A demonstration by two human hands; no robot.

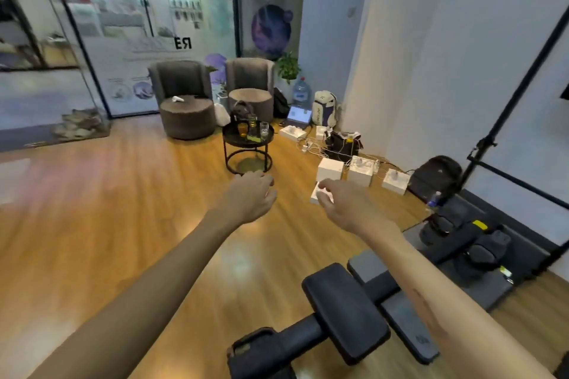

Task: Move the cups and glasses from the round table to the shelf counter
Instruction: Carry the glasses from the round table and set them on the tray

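A single wide-angle view from the person's head looks forward and down across the wooden floor (129, 224). Both forearms reach in from the bottom edge, close to the lens; the round table (248, 135) stands well away, mid-frame.

Room with glossy honey-toned wood-plank floor (129, 212), plain pale wall (446, 49) on the right, and dark-framed glass partition (123, 24) at the back, through which blurred display shelves show. Furniture: two grey tub armchairs (184, 98) side by side before the glass, a potted plant (288, 66) and a large water bottle (301, 92) in the corner beside them. Along the right wall: white backpack (324, 108), white boxes (330, 169) with cables, black backpack (437, 175), black stand pole (517, 95); black padded bench (345, 311) in the foreground.
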